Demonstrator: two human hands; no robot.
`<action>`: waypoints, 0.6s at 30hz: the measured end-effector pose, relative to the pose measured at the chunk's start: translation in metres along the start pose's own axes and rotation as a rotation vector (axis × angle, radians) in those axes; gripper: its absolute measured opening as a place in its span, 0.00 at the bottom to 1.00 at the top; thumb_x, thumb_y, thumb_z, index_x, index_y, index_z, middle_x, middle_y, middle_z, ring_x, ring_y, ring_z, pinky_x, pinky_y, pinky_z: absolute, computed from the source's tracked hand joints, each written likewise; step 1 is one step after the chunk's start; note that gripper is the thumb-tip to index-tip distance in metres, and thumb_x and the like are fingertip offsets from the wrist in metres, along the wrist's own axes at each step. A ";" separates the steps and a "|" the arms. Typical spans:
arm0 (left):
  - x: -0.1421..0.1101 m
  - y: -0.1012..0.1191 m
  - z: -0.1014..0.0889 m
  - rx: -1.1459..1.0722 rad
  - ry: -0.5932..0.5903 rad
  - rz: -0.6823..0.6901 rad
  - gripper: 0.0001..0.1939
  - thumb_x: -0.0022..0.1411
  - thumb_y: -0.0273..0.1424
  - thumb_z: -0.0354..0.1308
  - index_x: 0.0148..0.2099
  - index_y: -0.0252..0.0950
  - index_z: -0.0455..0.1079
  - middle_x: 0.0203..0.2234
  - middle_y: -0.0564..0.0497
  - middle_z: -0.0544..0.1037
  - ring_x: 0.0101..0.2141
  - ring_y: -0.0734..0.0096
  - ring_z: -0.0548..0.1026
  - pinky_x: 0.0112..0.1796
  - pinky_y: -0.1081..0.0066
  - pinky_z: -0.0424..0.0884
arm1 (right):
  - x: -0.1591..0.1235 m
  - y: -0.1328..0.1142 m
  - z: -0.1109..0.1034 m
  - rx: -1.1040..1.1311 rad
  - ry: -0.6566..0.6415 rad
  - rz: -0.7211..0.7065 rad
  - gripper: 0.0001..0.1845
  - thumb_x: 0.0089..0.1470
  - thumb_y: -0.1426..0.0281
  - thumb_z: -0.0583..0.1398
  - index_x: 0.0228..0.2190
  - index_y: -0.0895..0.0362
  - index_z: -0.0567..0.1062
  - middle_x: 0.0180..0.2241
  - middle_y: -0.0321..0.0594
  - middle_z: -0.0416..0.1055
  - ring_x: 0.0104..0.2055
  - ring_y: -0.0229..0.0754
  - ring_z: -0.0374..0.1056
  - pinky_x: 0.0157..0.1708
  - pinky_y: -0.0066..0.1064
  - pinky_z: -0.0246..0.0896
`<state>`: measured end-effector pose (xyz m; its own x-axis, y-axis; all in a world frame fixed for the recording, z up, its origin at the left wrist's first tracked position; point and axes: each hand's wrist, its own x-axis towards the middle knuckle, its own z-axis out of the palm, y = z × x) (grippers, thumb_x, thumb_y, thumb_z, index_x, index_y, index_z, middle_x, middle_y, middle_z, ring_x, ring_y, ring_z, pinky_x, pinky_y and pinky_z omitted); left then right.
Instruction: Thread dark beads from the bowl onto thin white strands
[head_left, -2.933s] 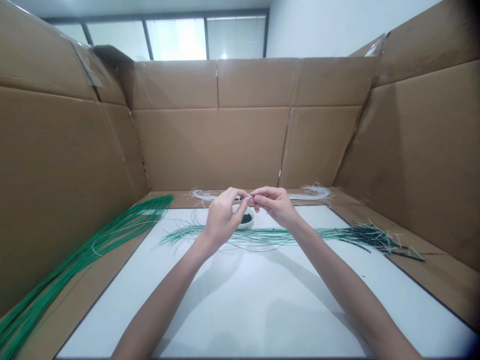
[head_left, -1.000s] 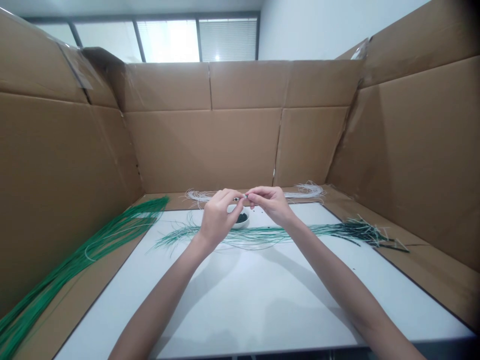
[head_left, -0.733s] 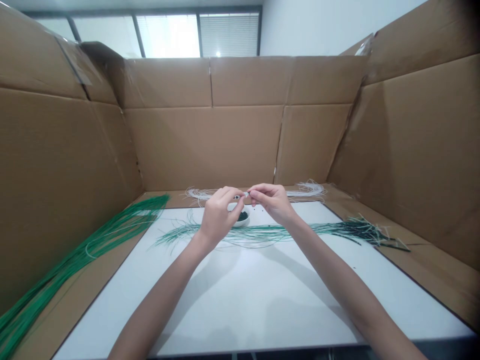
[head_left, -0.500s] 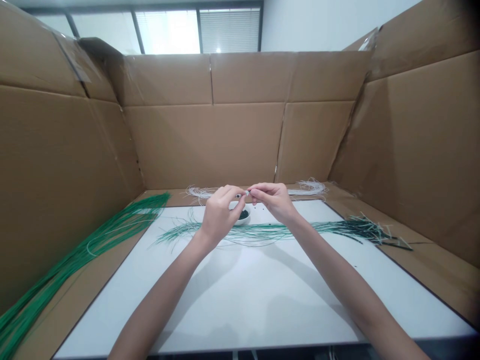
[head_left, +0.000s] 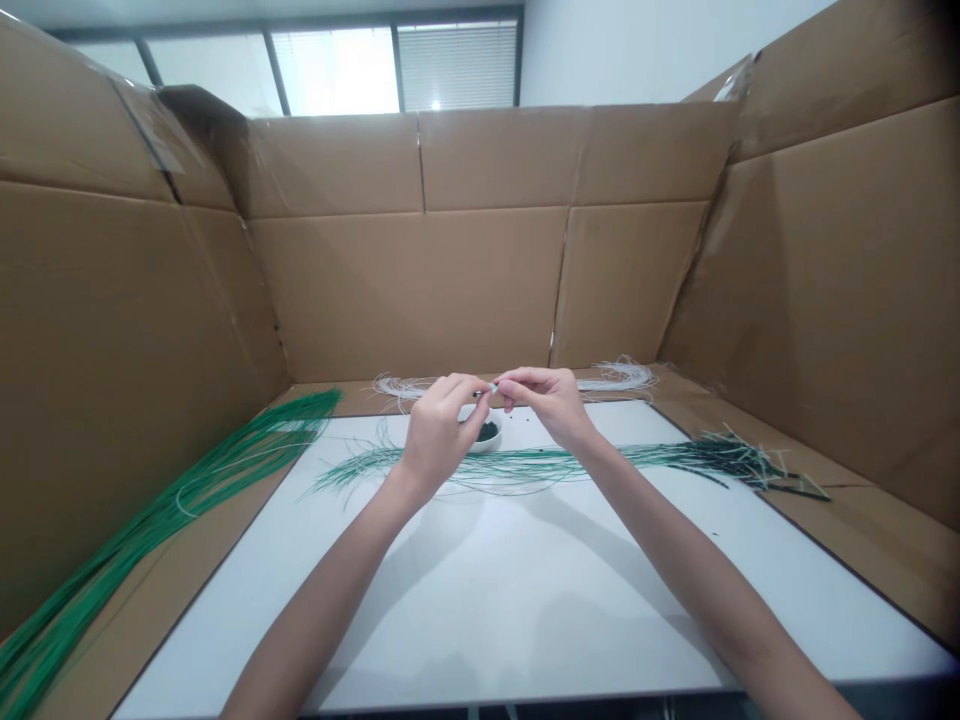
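My left hand (head_left: 444, 425) and my right hand (head_left: 551, 402) meet above the far part of the white board, fingertips pinched close together. Between them is a tiny pale piece (head_left: 493, 388) with a dark bit beside it, too small to name. Both hands are closed at the fingertips, and which one bears the piece's weight I cannot tell. Just below the left fingers stands a small white bowl (head_left: 493, 443), partly hidden, with tiny dark green bits inside. Under both wrists a bundle of thin green strands (head_left: 525, 466) lies across the board, its dark, thicker ends (head_left: 731, 458) to the right.
A long bundle of green strands (head_left: 172, 500) runs along the left side. Coiled white strands (head_left: 619, 377) lie behind the hands. Cardboard walls (head_left: 412, 280) enclose the left, back and right of the white board (head_left: 480, 600). A few dark specks are scattered on the board.
The view has shifted slightly. Both hands stay pinched together over the bowl, with only small fingertip movements around the tiny piece.
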<state>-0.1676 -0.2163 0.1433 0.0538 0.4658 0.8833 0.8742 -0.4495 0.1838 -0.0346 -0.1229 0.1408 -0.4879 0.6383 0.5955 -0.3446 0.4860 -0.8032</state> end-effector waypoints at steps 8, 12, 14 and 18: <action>0.001 0.001 0.000 -0.008 -0.005 -0.010 0.06 0.60 0.28 0.51 0.34 0.36 0.69 0.30 0.51 0.75 0.32 0.73 0.71 0.34 0.74 0.66 | 0.000 0.002 -0.001 0.001 -0.033 -0.035 0.08 0.43 0.65 0.64 0.26 0.57 0.78 0.22 0.36 0.72 0.21 0.33 0.64 0.24 0.29 0.62; 0.000 0.001 0.000 -0.001 -0.012 0.000 0.06 0.60 0.28 0.50 0.34 0.36 0.69 0.30 0.51 0.75 0.32 0.73 0.71 0.34 0.73 0.66 | 0.000 0.003 -0.001 0.005 -0.024 -0.039 0.08 0.44 0.65 0.63 0.27 0.57 0.78 0.21 0.35 0.71 0.21 0.33 0.64 0.24 0.29 0.62; 0.000 0.000 0.000 0.003 -0.016 0.006 0.06 0.60 0.27 0.50 0.35 0.36 0.69 0.30 0.51 0.75 0.33 0.72 0.71 0.35 0.72 0.66 | 0.000 0.002 -0.001 -0.007 -0.028 -0.040 0.08 0.44 0.65 0.63 0.27 0.57 0.78 0.21 0.36 0.71 0.21 0.33 0.64 0.24 0.29 0.62; -0.001 -0.002 0.001 0.005 -0.032 0.003 0.06 0.60 0.27 0.50 0.35 0.36 0.69 0.31 0.51 0.75 0.33 0.72 0.70 0.35 0.73 0.66 | -0.001 0.001 0.000 -0.057 -0.032 -0.040 0.08 0.43 0.65 0.64 0.26 0.56 0.78 0.24 0.37 0.73 0.22 0.34 0.65 0.25 0.29 0.63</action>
<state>-0.1690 -0.2156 0.1414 0.0724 0.4888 0.8694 0.8762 -0.4476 0.1787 -0.0344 -0.1231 0.1395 -0.5003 0.5985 0.6257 -0.3184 0.5448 -0.7757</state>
